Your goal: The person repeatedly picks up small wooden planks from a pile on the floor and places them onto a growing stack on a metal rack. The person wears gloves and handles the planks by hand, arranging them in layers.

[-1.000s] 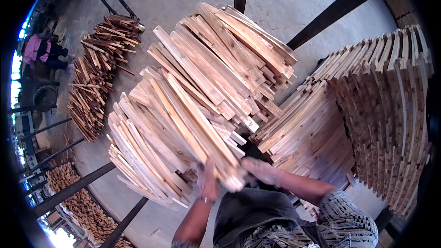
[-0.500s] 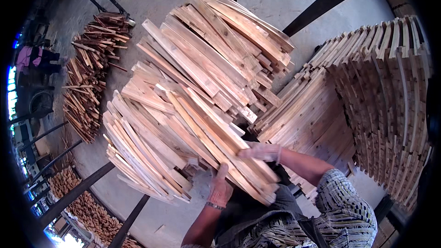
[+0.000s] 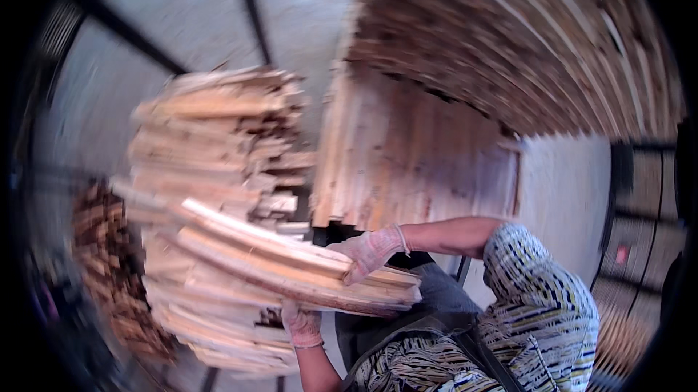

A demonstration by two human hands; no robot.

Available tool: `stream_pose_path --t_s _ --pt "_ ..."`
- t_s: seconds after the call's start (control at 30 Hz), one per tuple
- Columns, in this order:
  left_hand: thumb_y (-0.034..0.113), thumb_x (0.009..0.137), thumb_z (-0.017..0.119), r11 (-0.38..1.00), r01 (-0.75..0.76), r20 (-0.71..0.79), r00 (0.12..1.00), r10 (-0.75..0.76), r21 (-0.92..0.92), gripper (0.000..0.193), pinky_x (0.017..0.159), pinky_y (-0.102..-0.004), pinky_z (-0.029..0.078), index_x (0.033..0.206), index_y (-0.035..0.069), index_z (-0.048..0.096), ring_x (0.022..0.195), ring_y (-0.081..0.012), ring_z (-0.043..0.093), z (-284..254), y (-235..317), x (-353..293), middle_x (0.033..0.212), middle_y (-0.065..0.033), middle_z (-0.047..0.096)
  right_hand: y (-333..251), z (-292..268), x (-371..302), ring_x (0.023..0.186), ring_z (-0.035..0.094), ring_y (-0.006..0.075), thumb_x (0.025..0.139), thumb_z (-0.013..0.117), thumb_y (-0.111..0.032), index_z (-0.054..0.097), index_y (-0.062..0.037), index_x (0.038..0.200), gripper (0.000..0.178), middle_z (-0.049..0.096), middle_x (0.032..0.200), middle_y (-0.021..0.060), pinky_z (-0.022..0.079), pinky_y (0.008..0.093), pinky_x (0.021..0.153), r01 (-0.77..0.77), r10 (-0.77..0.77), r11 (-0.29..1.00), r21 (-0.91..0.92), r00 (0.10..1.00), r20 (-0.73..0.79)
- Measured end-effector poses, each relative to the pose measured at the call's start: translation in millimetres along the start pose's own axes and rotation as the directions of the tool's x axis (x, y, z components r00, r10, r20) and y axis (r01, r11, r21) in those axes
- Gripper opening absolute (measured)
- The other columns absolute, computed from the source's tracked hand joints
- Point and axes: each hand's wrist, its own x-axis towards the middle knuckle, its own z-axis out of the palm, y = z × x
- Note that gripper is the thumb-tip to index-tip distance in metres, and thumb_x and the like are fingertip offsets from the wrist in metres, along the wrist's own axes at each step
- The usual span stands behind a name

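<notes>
Several long wooden boards (image 3: 262,252) lie together as a bundle across the front of my body, their near ends by my waist and their far ends pointing left. My right hand (image 3: 367,252), in a pale glove, is closed over the top of the bundle near its right end. Beneath its lower edge, my gloved left hand (image 3: 302,325) supports the boards, and its fingers are partly hidden by the wood. A large loose pile of boards (image 3: 196,156) lies under and beyond the bundle's left part.
Boards laid side by side form a flat surface (image 3: 422,156) ahead of me on the right. Behind it rises a tall stack of boards (image 3: 502,36), blurred by motion. Darker wood pieces (image 3: 109,261) are heaped at the far left. Dark metal bars (image 3: 127,25) cross the grey floor.
The view has swung to the right, so the loose pile now appears farther left and the flat board surface nearer the middle. The bundle has stayed in my hands and now lies more level.
</notes>
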Motion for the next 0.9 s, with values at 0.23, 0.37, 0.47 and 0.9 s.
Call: stream_pose_path --t_s 0.23,0.37,0.47,0.9 --pt "0.043 0.078 0.079 0.936 -0.145 0.222 0.972 0.075 0.320 0.080 0.099 -0.0446 0.049 0.134 -0.005 0.047 0.111 -0.0293 0.059 169.6 -38.5 -9.8 0.129 -0.0157 0.056 -54.7 -49.6 -164.9 0.118 0.054 0.0217 0.074 0.085 -0.033 0.037 -0.0001 0.144 0.091 0.059 0.129 0.0160 0.045 0.0359 0.103 0.202 -0.075 0.931 0.306 0.922 -0.380" --pt "0.030 0.071 0.087 0.882 -0.264 0.455 0.888 0.064 0.390 0.075 0.094 -0.0446 0.051 0.130 0.000 0.051 0.104 -0.0256 0.060 258.7 -50.4 7.4 0.117 -0.0109 0.060 -41.1 -51.5 -219.9 0.122 0.054 0.0211 0.069 0.089 -0.036 0.034 -0.0012 0.147 0.102 0.058 0.132 0.0173 0.044 0.0347 0.104 0.185 -0.151 0.982 -0.026 0.709 -0.689" --pt "0.013 0.068 0.087 0.866 -0.185 0.465 0.883 -0.060 0.464 0.080 0.102 -0.0439 0.048 0.137 0.001 0.047 0.112 -0.0272 0.058 308.9 -69.0 20.2 0.126 -0.0104 0.058 -7.3 -61.2 -248.9 0.118 0.059 0.0295 0.062 0.089 -0.030 0.036 -0.0005 0.143 0.101 0.059 0.128 0.0197 0.046 0.0360 0.103 0.173 -0.228 0.971 -0.164 0.468 -0.854" --pt "0.017 0.065 0.091 -0.158 -0.839 0.784 0.543 -0.300 0.520 0.087 0.099 -0.0426 0.050 0.138 0.004 0.045 0.114 -0.0260 0.057 315.8 -171.7 178.4 0.128 -0.0097 0.057 159.9 -65.1 -312.3 0.116 0.059 0.0323 0.059 0.092 -0.034 0.047 -0.0033 0.132 0.091 0.057 0.125 0.0183 0.048 0.0387 0.100 -0.135 -0.126 0.981 -0.137 0.085 -0.988"
